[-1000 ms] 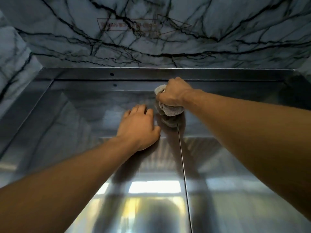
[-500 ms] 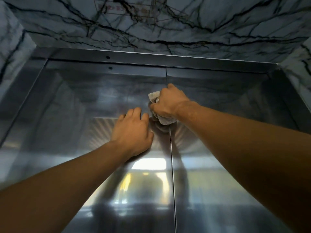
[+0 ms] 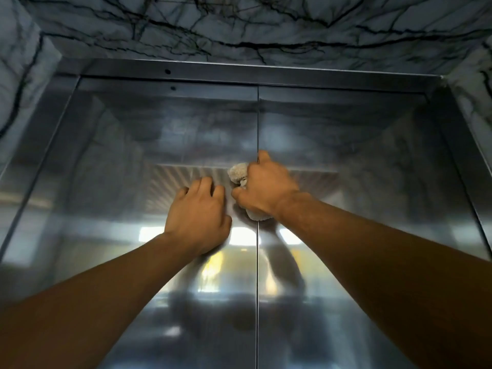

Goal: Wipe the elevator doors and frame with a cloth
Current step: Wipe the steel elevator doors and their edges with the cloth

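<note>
A person's right hand [image 3: 266, 189] grips a bunched, pale cloth [image 3: 237, 173] against closed stainless-steel elevator doors [image 3: 127, 182], directly on the centre seam [image 3: 257, 288] where the two panels meet; the fingers are curled round the cloth, which shows in two tufts, one above the knuckles left of the seam and one below the wrist on the seam. The left hand [image 3: 198, 221] rests just left of the seam, fingers relaxed and slightly bent on the left panel, holding nothing, its thumb side just beside the right hand. Both bare forearms reach in from the lower corners and are cut off by the picture's edge. Above the seam runs the steel frame [image 3: 319, 77], with two small dark holes left of the seam; its side jambs slope away to either side. Dark-veined marble [image 3: 266, 27] surrounds the frame. No lettering or brand can be read anywhere; the marble above the seam is blurred. The panels show smeared reflections of bright lights and a ribbed ceiling, too hazy to make out. Most of the cloth is hidden under the right hand.
</note>
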Demonstrator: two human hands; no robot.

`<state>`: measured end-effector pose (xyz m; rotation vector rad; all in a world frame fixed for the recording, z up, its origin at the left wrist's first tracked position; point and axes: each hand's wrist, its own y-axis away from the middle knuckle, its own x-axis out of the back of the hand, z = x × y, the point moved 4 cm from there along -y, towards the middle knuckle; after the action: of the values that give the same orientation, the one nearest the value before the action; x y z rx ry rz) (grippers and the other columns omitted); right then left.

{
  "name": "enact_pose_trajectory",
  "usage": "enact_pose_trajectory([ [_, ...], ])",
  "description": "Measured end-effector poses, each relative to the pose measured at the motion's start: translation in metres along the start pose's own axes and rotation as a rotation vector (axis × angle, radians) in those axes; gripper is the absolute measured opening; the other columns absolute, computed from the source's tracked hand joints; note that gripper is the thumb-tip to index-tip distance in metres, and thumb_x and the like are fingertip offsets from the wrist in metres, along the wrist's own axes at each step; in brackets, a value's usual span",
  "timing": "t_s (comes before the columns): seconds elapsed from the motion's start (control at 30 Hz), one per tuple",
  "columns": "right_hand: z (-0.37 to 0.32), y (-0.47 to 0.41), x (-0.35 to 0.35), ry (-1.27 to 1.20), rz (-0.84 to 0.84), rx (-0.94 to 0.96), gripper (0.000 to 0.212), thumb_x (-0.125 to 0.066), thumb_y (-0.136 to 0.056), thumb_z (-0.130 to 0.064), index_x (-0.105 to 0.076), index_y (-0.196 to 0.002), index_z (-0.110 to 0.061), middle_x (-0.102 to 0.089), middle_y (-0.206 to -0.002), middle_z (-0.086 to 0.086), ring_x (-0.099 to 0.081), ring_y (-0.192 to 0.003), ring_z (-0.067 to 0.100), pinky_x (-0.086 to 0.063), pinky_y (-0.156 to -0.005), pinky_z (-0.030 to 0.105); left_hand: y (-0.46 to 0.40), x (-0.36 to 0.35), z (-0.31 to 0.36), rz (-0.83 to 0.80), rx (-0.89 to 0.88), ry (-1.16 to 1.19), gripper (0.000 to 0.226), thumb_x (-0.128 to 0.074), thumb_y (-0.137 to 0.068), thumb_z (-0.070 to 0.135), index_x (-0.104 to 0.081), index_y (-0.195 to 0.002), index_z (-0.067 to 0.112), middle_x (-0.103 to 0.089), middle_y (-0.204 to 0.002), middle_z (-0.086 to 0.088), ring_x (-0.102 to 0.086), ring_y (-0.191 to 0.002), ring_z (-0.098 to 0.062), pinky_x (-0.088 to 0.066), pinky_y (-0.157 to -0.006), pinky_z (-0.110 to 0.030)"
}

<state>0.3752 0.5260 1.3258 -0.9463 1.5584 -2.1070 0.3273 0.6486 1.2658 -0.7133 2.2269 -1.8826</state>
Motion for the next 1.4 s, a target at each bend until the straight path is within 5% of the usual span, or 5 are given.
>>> enact_pose_trajectory([
  [0.33,-0.012,0.102,-0.024,-0.085,-0.101,0.018,0.057,-0.056,-0.082,-0.048,-0.057,-0.124,-0.01,-0.036,-0.139,0.007,-0.05,-0.115,0.029,-0.045,-0.09,0.036,0.079,0.0,0.022,-0.129,0.028,0.006,0.048,-0.051,-0.073,0.045,-0.057,-0.112,0.017,-0.052,-0.114,-0.006,-0.049,-0.107,-0.026,-0.043,-0.089,-0.041],
  [0.87,-0.042,0.254,-0.072,-0.122,-0.195,0.011,0.052,-0.053,-0.082,-0.045,-0.055,-0.118,-0.008,-0.037,-0.123,0.009,-0.056,-0.1,0.028,-0.05,-0.081,0.033,0.236,-0.025,0.045,-0.226,-0.074,0.012,0.049,-0.056,-0.07,0.034,-0.053,-0.114,0.012,-0.05,-0.121,-0.012,-0.049,-0.111,-0.034,-0.045,-0.079,-0.042],
  [1.4,-0.079,0.441,-0.134,-0.131,-0.268,-0.051,0.056,-0.054,-0.082,-0.048,-0.05,-0.125,-0.012,-0.039,-0.127,0.01,-0.057,-0.103,0.026,-0.054,-0.081,0.035,0.409,-0.068,0.079,-0.31,-0.081,0.03,0.06,-0.055,-0.083,0.035,-0.046,-0.135,0.006,-0.041,-0.144,-0.025,-0.032,-0.139,-0.043,-0.034,-0.107,-0.058],
])
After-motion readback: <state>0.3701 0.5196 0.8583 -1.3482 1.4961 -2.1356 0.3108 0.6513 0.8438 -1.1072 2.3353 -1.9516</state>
